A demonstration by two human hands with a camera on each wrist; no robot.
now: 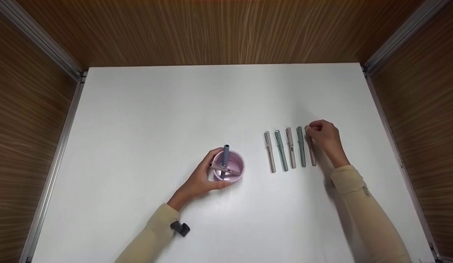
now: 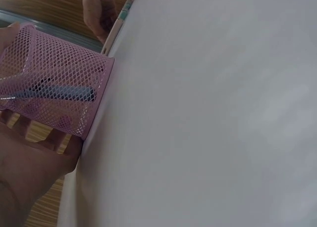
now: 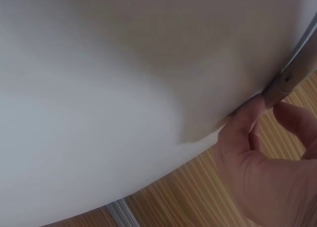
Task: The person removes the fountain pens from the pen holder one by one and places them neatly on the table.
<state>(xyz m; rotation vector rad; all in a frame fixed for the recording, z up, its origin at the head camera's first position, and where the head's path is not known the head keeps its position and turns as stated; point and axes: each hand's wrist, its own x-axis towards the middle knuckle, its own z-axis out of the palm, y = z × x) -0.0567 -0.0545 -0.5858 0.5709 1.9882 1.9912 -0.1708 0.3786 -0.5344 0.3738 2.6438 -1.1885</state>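
Note:
My left hand (image 1: 197, 182) holds a pink mesh pen holder (image 2: 64, 64) upright on the white table, thumb and fingers around its side. Inside it a blue pen (image 1: 225, 155) and a pinkish pen (image 1: 216, 166) lean across each other. To the right, several capped pens lie side by side: a beige pen (image 1: 270, 155), a light green pen (image 1: 281, 152), a pinkish-beige pen (image 1: 291, 148) and a dark green pen (image 1: 301, 148). At the row's right end, my right hand (image 1: 326, 137) pinches the upper end of a brownish-pink pen (image 1: 313, 157) between thumb and fingers.
The white table (image 1: 157, 102) has a wood-grain panel (image 1: 226, 33) behind it and more panels at both sides, with metal rails (image 1: 388, 124) along the edges. A small black clip (image 1: 180, 228) is at the left sleeve (image 1: 158, 223).

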